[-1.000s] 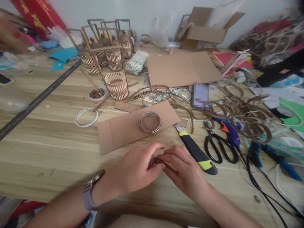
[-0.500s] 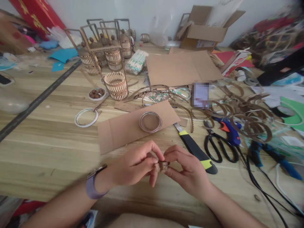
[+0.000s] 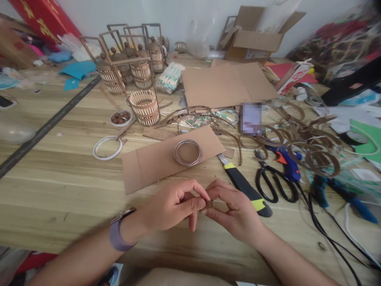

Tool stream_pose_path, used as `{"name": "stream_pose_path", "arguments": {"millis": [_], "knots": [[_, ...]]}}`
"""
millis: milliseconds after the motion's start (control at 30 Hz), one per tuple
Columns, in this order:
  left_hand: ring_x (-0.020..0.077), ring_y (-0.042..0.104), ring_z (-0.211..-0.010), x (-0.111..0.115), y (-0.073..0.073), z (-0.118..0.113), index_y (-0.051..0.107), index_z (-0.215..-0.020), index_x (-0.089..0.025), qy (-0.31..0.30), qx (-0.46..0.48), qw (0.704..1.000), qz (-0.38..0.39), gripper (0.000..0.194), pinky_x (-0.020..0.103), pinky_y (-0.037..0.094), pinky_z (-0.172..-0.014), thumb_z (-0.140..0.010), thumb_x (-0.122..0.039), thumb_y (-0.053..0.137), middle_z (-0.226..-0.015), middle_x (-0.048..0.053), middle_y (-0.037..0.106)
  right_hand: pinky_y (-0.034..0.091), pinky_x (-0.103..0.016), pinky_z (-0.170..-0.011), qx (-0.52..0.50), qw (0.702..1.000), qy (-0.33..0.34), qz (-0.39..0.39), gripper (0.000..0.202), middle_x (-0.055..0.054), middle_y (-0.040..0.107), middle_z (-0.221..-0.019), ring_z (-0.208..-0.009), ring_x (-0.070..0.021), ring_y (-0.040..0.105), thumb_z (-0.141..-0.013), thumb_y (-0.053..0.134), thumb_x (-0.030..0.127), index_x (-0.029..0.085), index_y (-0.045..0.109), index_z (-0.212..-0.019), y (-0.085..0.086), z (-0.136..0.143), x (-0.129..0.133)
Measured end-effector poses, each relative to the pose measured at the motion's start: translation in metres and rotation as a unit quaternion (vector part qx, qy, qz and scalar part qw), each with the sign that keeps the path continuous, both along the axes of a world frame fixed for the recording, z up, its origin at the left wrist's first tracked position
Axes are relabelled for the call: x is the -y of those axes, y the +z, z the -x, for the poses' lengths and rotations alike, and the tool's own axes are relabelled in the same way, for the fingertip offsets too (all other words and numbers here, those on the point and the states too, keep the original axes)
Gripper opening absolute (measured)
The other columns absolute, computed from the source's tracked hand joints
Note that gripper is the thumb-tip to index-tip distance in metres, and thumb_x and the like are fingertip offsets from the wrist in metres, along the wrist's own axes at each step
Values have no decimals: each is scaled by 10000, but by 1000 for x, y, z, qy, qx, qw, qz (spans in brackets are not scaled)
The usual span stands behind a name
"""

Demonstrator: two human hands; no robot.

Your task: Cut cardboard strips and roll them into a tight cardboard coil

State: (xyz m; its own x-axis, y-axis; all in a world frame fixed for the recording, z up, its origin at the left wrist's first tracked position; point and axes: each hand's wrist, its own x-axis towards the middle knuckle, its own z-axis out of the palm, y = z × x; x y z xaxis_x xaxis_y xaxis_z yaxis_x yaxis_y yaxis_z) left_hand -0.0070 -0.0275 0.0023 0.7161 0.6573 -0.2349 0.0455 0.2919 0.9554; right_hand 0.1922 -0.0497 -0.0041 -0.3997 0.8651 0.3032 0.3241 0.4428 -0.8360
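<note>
My left hand (image 3: pixel 180 206) and my right hand (image 3: pixel 233 210) meet at the near edge of the table, fingertips closed on one small brown cardboard piece (image 3: pixel 210 204). Most of that piece is hidden behind the fingers, so its full shape cannot be made out. Just beyond the hands, a wire-like ring (image 3: pixel 199 159) lies on a flat cardboard strip (image 3: pixel 149 171). A black and yellow utility knife (image 3: pixel 242 184) with its blade out lies beside my right hand. Black-handled scissors (image 3: pixel 276 182) rest farther right.
Several lidded stick baskets (image 3: pixel 141 73) with tall handles stand at the back left, near an open stick basket (image 3: pixel 145 107). A bowl of brown balls (image 3: pixel 120 118) sits before them. At right are a blue glue gun (image 3: pixel 290 165), curled cardboard strips (image 3: pixel 324 159) and cables (image 3: pixel 320 226).
The fingers have shifted around the small cardboard piece; its black-marked face, visible before, is now covered. Both hands stay in nearly the same place.
</note>
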Motion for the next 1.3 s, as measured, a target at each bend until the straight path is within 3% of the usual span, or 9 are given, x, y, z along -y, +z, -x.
{"name": "stream_pose_path", "arguments": {"millis": [167,400,567,700,900,1133,1300], "knots": [[95,481,-515,-2,2,0,496,-1077,-183,10,-71,997,-8,318,197,327,-480,-949,-469,548,-642,-31,629,514,-227,-617,20,1000,8,-10,27,-9,629,-781,-702,-125,609,-888,678,217,200,671,-867,0,-2,-2],[151,589,-716,0,5,-4,543,-1137,-170,-8,-159,983,-91,249,268,433,-671,-975,-340,459,-725,-13,634,478,-277,-685,99,994,14,-37,83,-17,631,-784,-725,-147,587,-917,637,217,201,690,-856,2,-5,-4],[148,573,-741,-2,4,-4,619,-990,-178,-48,-195,974,-103,231,260,417,-690,-985,-298,422,-766,-9,651,468,-314,-719,170,982,32,-71,137,-26,625,-775,-739,-169,591,-924,610,214,196,681,-808,4,-6,-4],[119,504,-659,-6,-1,-2,584,-818,-173,-72,-146,986,-48,317,232,366,-598,-983,-411,456,-734,-13,623,470,-310,-712,166,983,38,-69,131,-21,615,-755,-729,-165,590,-917,617,208,196,692,-810,8,-7,-3],[98,430,-568,-3,-8,-4,599,-924,-160,-52,-48,997,30,583,230,279,-518,-854,-732,509,-656,-27,563,485,-291,-675,128,990,24,-58,142,-16,628,-750,-712,-149,592,-936,602,252,204,699,-845,18,-8,-3],[91,385,-539,-3,-6,-6,606,-903,-156,-41,-29,998,32,623,231,260,-510,-810,-768,533,-601,-50,486,494,-268,-628,98,994,15,-47,110,-6,604,-731,-685,-139,590,-930,622,243,204,697,-859,15,-7,-2],[87,413,-567,-3,-2,-8,618,-944,-140,27,-25,999,-5,583,224,310,-520,-852,-710,540,-732,-15,545,537,-255,-615,83,994,-45,-56,168,-23,636,-799,-699,-146,625,-925,627,286,220,688,-1067,11,-4,-1]]}}
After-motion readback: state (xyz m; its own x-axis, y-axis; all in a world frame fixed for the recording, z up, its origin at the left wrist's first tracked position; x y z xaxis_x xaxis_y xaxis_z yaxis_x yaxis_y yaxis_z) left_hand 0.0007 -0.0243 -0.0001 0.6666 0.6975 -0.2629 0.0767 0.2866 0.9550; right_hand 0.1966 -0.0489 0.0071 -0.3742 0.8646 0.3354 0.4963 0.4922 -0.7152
